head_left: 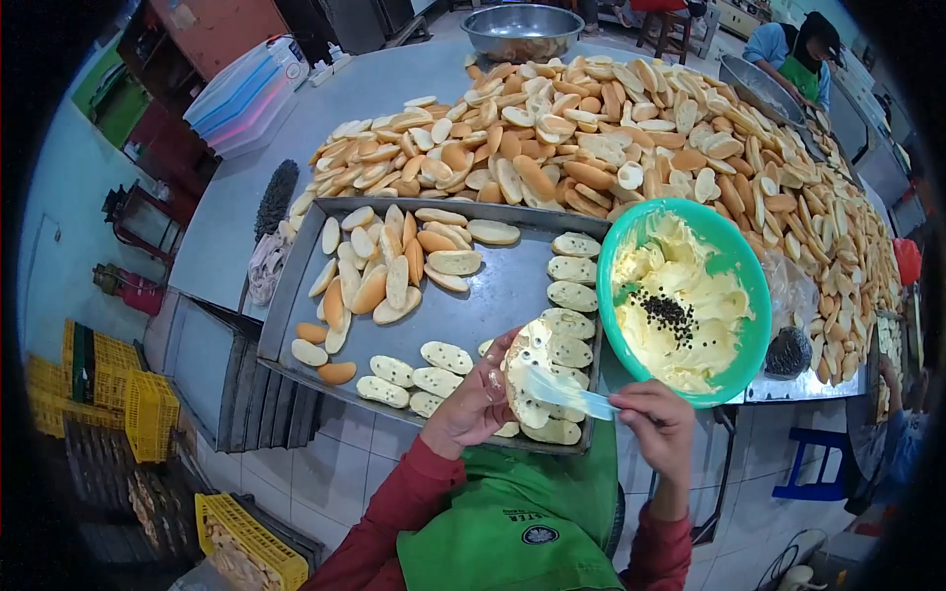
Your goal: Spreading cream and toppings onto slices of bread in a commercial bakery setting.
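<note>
My left hand holds up a halved bread slice coated with pale cream and dotted with dark chips. In my right hand is a light blue plastic spatula, its blade against the creamed face of that slice. Below both hands lies a metal baking tray. Plain bread halves are heaped at its left; coated, dotted slices line its right side and near edge. A green plastic bowl of pale cream, topped with dark chips, stands against the tray's right side.
A large heap of bread halves covers the table behind. A metal basin, plastic boxes and a bag of dark chips stand around it. Another person is at the far right. Yellow crates sit on the floor, left.
</note>
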Demonstrator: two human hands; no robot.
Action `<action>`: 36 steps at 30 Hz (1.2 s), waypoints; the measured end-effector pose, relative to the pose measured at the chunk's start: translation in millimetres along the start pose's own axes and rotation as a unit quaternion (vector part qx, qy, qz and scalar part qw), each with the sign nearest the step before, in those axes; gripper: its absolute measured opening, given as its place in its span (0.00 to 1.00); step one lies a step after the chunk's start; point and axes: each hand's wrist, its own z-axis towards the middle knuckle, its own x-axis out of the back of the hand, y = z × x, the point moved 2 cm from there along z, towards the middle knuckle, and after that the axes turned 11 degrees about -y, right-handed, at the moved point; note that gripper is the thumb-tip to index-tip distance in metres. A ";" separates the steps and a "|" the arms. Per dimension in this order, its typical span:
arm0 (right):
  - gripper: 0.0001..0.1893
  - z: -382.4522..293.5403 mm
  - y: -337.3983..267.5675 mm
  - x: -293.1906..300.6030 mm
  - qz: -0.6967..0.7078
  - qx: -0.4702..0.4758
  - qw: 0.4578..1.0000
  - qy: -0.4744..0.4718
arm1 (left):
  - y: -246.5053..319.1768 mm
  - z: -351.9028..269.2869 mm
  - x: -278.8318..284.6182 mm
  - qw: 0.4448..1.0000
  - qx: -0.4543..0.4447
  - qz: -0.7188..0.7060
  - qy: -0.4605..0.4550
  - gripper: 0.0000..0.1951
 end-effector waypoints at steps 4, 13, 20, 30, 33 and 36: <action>0.13 1.9 2.5 -6.5 -0.117 0.076 0.990 0.022 | 1.7 0.3 -6.0 0.999 -0.039 -0.002 0.032 0.41; 0.15 -7.0 -16.1 -4.0 -0.088 -0.021 0.992 0.086 | 10.4 -9.6 11.8 0.994 -0.091 0.040 0.050 0.36; 0.15 -10.3 -3.3 7.1 -0.124 -0.011 0.991 0.054 | 12.9 -10.3 7.5 0.986 -0.075 0.114 0.097 0.36; 0.14 16.3 -22.0 -7.8 -0.324 0.067 0.933 0.144 | -3.1 -9.4 0.8 0.982 0.088 0.163 0.044 0.56; 0.14 16.0 -15.1 1.5 -0.273 0.040 0.948 0.159 | -1.9 -10.6 -0.4 0.985 0.083 0.151 0.012 0.55; 0.14 9.9 -11.8 15.6 -0.144 -0.003 0.980 0.141 | 3.5 -8.0 -4.3 0.991 0.061 0.116 -0.002 0.54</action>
